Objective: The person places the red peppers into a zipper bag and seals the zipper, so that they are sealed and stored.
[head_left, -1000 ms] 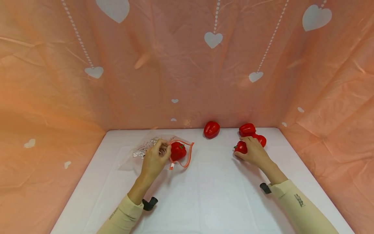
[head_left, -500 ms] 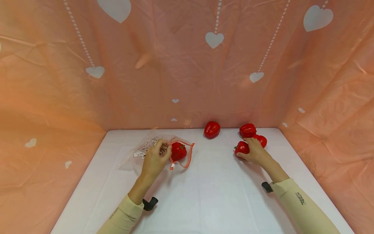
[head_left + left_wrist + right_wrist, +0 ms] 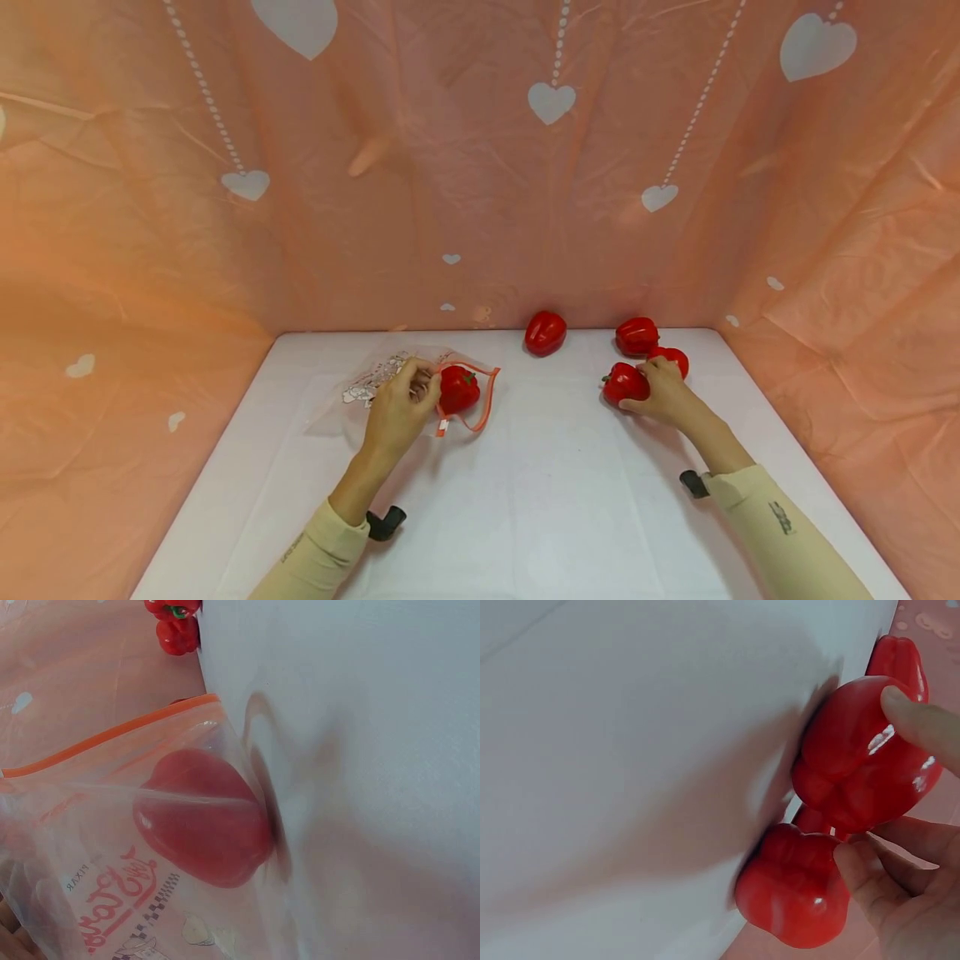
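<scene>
In the head view, my left hand (image 3: pixel 397 404) pinches the edge of a clear zip bag (image 3: pixel 45 825) with an orange rim. One red bell pepper (image 3: pixel 202 817) lies inside it near the mouth, showing through the plastic in the left wrist view. At the right, my right hand (image 3: pixel 667 396) is at the near end of another red bell pepper (image 3: pixel 625 383), whose green stem points left. The right wrist view shows the thumb (image 3: pixel 922 724) straight against this pepper's side, fingers (image 3: pixel 866 874) spread below, one fingertip at a neighbouring pepper (image 3: pixel 799 889).
A red pepper (image 3: pixel 545 333) lies at the white table's (image 3: pixel 525 500) back edge, mid-table. Another pepper (image 3: pixel 637 336) lies behind the right hand. Peach cloth with white hearts (image 3: pixel 551 103) walls the back and sides. A black wrist-camera part (image 3: pixel 386 523) juts from the left sleeve.
My right hand has slid to the right along the pepper, uncovering more of it, while that pepper stays nearly in place. The left hand and the bag have not moved.
</scene>
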The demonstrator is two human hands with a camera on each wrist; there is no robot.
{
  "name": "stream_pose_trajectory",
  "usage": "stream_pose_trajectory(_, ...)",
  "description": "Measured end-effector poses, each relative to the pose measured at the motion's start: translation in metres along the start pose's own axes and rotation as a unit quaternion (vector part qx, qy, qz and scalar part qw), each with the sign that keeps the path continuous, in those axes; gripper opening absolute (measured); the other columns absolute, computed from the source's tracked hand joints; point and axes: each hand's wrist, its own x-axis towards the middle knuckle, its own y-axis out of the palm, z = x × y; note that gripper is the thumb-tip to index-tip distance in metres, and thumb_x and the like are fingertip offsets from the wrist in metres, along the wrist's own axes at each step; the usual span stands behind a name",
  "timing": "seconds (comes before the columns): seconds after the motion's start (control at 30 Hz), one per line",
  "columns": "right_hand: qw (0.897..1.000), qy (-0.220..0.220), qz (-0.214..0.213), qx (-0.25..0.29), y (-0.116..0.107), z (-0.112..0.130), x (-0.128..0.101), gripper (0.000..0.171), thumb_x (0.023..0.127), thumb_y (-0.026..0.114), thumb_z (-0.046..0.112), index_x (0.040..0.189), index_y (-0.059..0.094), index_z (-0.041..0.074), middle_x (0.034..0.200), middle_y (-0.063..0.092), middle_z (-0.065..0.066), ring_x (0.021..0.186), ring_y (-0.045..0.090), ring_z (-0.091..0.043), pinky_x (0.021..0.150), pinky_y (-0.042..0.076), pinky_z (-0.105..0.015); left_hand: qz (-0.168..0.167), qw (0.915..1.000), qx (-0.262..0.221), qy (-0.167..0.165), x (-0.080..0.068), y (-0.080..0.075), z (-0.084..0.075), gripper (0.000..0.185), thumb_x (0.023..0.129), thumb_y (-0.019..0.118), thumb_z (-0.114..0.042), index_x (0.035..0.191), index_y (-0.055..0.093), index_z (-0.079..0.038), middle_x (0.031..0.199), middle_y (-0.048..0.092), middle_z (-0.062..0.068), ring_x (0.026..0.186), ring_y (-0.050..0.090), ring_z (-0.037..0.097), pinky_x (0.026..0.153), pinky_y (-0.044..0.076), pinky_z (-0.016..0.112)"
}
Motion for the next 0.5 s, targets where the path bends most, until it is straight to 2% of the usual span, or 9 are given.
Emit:
stream_pose_trajectory(0.17, 1.0, -0.006, -0.008, 0.007, 0.0009, -0.0021, -0.0025, 0.075, 0.078, 0.085, 0.025, 0.134, 0.05, -0.01, 0.13, 0.045, -0.031, 0.123, 0.037, -0.048, 0.088, 0.051, -0.062, -0.002, 1.0, 0.001, 0.003, -0.0002, -0.0001, 0.0003, 0.008, 0.093, 0.068, -0.014, 0.101, 0.065, -0.015, 0.079, 0.066, -0.003, 0.068, 0.057, 0.009, 0.061, 0.049, 0.026)
stream_pose_trajectory(0.5, 1.0, -0.012, 0.006, 0.022, 0.0034, 0.0003, -0.0091, 0.076, 0.079, 0.086, 0.025, 0.136, 0.047, -0.008, 0.128, 0.056, -0.028, 0.119, 0.05, -0.046, 0.093, 0.049, -0.06, -0.002, 1.0, 0.003, 0.0, 0.0004, 0.0002, 0.0008, 0.009, 0.093, 0.068, -0.014, 0.101, 0.065, -0.015, 0.079, 0.066, -0.004, 0.069, 0.057, 0.009, 0.062, 0.05, 0.026)
